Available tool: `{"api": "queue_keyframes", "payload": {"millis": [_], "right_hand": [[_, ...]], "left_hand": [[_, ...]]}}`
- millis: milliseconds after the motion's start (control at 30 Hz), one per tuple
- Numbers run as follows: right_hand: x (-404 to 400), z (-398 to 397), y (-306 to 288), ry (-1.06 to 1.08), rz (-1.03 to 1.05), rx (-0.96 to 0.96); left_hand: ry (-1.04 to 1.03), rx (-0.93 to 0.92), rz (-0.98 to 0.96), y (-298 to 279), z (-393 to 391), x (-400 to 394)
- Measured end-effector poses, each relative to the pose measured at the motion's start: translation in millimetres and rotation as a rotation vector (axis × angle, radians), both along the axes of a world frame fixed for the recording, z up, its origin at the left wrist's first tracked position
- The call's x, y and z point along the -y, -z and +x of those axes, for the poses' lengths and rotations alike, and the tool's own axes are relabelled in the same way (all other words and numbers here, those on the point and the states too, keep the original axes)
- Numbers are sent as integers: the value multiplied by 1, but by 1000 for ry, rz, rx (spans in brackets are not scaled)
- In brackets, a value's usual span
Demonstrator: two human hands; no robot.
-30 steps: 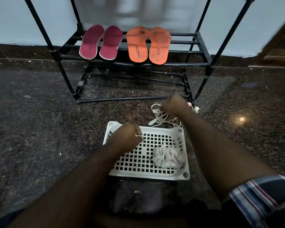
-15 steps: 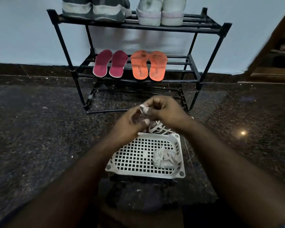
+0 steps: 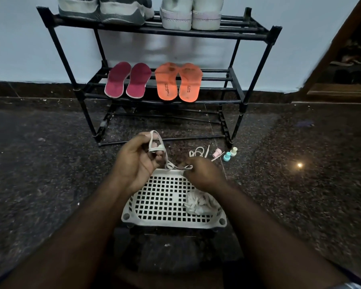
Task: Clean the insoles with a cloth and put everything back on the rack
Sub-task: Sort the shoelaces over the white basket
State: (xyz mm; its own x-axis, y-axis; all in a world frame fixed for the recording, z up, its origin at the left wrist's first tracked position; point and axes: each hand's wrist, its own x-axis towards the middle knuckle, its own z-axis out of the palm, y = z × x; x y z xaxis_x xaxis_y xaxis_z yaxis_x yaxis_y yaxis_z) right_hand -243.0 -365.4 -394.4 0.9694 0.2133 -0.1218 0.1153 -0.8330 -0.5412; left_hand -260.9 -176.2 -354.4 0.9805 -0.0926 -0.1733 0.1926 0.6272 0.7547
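Rack (image 3: 256, 36) standing against wall, 2 shoe pairs sitting on top shelf, 4 insoles (image 3: 154, 81) lying on middle shelf, apparently wiped. White tray (image 3: 133, 213) holding crumpled cloth (image 3: 198, 202) in right corner. Left hand (image 3: 137, 161) curling fingers, lace (image 3: 156, 142) looping round them; right hand (image 3: 204, 174) pinching lace's other end. Judging tidying step underway: winding lace. Next move calling for neat coil, then cloth going to rack.

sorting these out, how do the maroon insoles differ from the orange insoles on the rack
The maroon insoles are dark with pale edges and sit left; the orange insoles are brighter, look wider, carry printed text and sit right. Both pairs lie side by side on the rack's middle shelf.
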Motion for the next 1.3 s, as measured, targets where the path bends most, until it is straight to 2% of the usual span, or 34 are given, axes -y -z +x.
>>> {"api": "queue_keyframes", "payload": {"millis": [67,133,200,267,333,500,600,733,833,1000,1100,1200,1300], "right_hand": [[0,3,3,21,43,6],[-5,6,5,-45,74,3],[-13,11,12,-164,55,7],[-18,14,19,-184,9,15],[-16,16,19,-75,-21,22],[18,31,11,243,49,129],[24,35,7,262,165,158],[13,39,-15,271,573,235],[12,41,-36,333,721,286],[18,40,-45,478,727,299],[20,37,-51,533,812,181],[15,29,-52,433,778,42],[3,23,-48,310,704,-15]], "left_hand": [[-4,-22,-56,1,2,-2],[23,-22,-125,3,3,-2],[80,3,-195,3,4,-1],[104,34,-242,1,5,-2],[51,38,-238,2,8,-10],[-235,-60,-120,6,18,-35],[-298,-88,38,9,20,-35],[-291,-89,320,18,22,-32],[-348,-130,470,23,21,-34],[-428,-182,553,30,27,-43],[-312,-319,662,40,27,-49],[-221,-348,987,51,26,-50],[-282,-227,1415,44,23,-45]]}}
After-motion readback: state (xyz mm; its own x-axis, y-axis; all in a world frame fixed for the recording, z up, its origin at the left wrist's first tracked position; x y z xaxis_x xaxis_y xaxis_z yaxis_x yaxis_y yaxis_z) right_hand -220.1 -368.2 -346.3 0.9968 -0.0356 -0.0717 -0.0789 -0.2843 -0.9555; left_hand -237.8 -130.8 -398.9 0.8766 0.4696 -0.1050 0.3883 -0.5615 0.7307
